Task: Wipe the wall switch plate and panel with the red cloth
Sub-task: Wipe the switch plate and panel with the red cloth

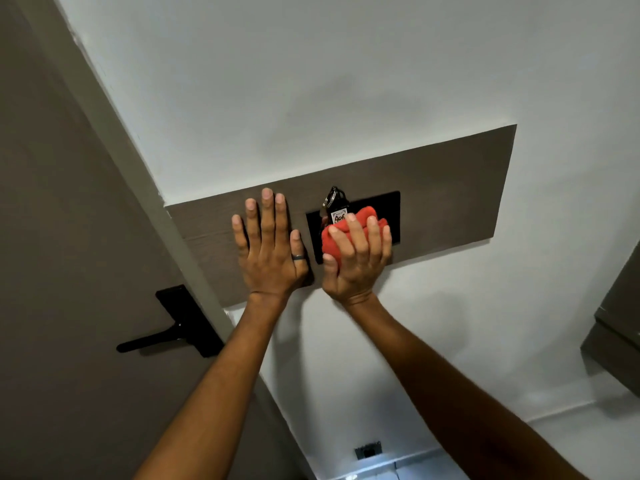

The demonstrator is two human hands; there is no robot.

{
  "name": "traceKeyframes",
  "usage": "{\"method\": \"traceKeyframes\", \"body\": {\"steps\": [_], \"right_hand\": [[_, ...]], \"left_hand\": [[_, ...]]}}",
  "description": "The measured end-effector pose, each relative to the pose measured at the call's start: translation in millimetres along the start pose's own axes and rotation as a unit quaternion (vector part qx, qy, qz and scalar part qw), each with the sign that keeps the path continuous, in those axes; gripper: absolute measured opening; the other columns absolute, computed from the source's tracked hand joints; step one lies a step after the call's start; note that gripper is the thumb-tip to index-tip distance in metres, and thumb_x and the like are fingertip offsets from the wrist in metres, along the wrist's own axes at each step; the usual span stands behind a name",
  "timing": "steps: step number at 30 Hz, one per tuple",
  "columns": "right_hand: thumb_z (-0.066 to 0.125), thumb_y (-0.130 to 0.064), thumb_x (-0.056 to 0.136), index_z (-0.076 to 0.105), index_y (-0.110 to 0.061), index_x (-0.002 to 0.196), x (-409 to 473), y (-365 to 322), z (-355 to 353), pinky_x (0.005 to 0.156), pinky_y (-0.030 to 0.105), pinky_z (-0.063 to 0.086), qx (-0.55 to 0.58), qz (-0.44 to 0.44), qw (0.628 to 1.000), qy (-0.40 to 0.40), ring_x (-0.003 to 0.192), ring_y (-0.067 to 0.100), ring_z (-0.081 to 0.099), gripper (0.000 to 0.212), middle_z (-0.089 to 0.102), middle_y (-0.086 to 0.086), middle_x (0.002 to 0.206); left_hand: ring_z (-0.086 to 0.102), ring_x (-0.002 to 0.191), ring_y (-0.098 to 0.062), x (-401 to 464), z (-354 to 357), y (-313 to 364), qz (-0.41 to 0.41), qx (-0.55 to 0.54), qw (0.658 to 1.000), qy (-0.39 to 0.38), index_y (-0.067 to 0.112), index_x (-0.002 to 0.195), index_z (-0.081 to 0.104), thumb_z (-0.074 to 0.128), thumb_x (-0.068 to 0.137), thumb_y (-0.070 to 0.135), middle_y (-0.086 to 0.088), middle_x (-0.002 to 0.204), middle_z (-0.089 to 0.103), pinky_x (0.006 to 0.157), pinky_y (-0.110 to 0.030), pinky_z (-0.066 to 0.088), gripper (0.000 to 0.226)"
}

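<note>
A brown wooden panel point(450, 181) is fixed on the white wall. A black switch plate point(388, 206) sits in its middle, with a key tag point(337, 211) hanging from it. My right hand point(356, 258) grips the bunched red cloth point(349, 226) and presses it against the plate, covering most of its centre. My left hand point(268, 247) lies flat on the panel just left of the plate, fingers spread, a dark ring on one finger.
A brown door point(69, 237) with a black lever handle point(169, 332) stands at the left. Brown furniture point(616, 327) juts in at the right edge. A wall socket point(369, 451) sits low near the floor.
</note>
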State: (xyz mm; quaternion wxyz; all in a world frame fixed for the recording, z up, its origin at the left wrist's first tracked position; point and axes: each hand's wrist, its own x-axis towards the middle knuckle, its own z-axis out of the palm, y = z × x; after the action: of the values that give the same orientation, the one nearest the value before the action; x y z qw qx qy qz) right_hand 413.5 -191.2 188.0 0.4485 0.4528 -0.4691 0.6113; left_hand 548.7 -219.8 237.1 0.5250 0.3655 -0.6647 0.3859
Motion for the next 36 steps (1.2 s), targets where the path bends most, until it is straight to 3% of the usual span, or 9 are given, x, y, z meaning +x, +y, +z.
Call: {"method": "traceKeyframes", "body": {"steps": [2,6,9,11,16,22,27,32,36], "right_hand": [[0.044,-0.042,0.105,0.055,-0.026,0.145,-11,-15,2,0.128,0.05,0.027,0.012,0.0,1.0,-0.001,0.151,0.03,0.038,0.045,0.052,0.002,0.152],[0.048,-0.044,0.101,0.058,-0.027,0.144,6,54,-10,0.124,0.049,0.035,0.017,-0.226,0.973,-0.028,0.145,0.031,0.045,0.047,0.058,0.001,0.148],[0.041,-0.044,0.104,0.052,-0.028,0.145,3,29,-10,0.129,0.049,0.026,-0.003,0.006,1.0,-0.016,0.154,0.029,0.037,0.045,0.051,0.002,0.154],[0.041,-0.043,0.105,0.053,-0.028,0.146,-2,4,-6,0.129,0.05,0.023,0.019,0.029,0.999,-0.025,0.156,0.029,0.034,0.045,0.051,0.001,0.155],[0.053,-0.039,0.096,0.063,-0.03,0.14,8,68,-21,0.12,0.049,0.034,0.006,-0.323,0.944,-0.061,0.142,0.029,0.046,0.046,0.061,0.0,0.144],[0.035,-0.041,0.108,0.06,-0.023,0.141,18,24,-15,0.13,0.049,0.022,0.013,0.127,0.992,-0.019,0.155,0.03,0.036,0.045,0.055,0.008,0.153],[0.039,-0.04,0.107,0.064,-0.021,0.135,25,47,-30,0.123,0.054,0.032,-0.01,-0.019,0.998,-0.059,0.143,0.039,0.047,0.042,0.064,0.014,0.143],[0.041,-0.041,0.107,0.071,-0.027,0.131,41,39,-20,0.126,0.052,0.03,0.007,0.032,0.998,-0.044,0.148,0.033,0.045,0.041,0.062,0.005,0.148],[0.044,-0.042,0.106,0.069,-0.027,0.135,36,68,-27,0.122,0.055,0.036,0.014,-0.087,0.994,-0.06,0.145,0.035,0.048,0.041,0.065,0.006,0.145]], "left_hand": [[0.002,0.157,-0.023,0,-1,0,-0.002,-0.002,1.0,-0.003,0.008,0.158,0.025,0.032,0.103,0.03,-0.009,0.162,0.027,0.128,-0.047,0.007,0.06],[0.003,0.157,-0.023,-2,-2,0,-0.001,-0.001,1.0,-0.006,0.008,0.158,0.025,0.032,0.104,0.03,-0.01,0.162,0.027,0.127,-0.048,0.01,0.059],[0.003,0.157,-0.024,-1,-1,1,0.001,-0.001,1.0,-0.006,0.008,0.158,0.026,0.032,0.103,0.029,-0.01,0.162,0.027,0.127,-0.048,0.01,0.059],[0.003,0.157,-0.023,-1,-1,1,0.003,0.002,1.0,-0.007,0.008,0.158,0.025,0.033,0.103,0.029,-0.009,0.162,0.027,0.128,-0.048,0.008,0.06],[0.003,0.157,-0.023,-3,0,1,0.0,0.001,1.0,-0.003,0.007,0.158,0.026,0.033,0.103,0.029,-0.01,0.162,0.029,0.127,-0.048,0.008,0.06],[0.002,0.157,-0.023,-3,1,1,-0.003,0.007,1.0,-0.003,0.007,0.158,0.023,0.034,0.101,0.029,-0.013,0.16,0.034,0.128,-0.048,0.007,0.062],[0.005,0.157,-0.025,-4,3,1,-0.002,0.01,1.0,0.002,0.008,0.159,0.023,0.035,0.101,0.028,-0.012,0.162,0.03,0.129,-0.048,0.008,0.062],[0.006,0.157,-0.026,-3,3,1,0.002,0.021,1.0,0.001,0.007,0.159,0.025,0.035,0.101,0.028,-0.013,0.162,0.03,0.129,-0.049,0.008,0.062],[0.004,0.157,-0.026,-5,3,0,-0.002,0.017,1.0,-0.004,0.007,0.159,0.022,0.033,0.102,0.029,-0.01,0.165,0.024,0.129,-0.048,0.006,0.063]]}}
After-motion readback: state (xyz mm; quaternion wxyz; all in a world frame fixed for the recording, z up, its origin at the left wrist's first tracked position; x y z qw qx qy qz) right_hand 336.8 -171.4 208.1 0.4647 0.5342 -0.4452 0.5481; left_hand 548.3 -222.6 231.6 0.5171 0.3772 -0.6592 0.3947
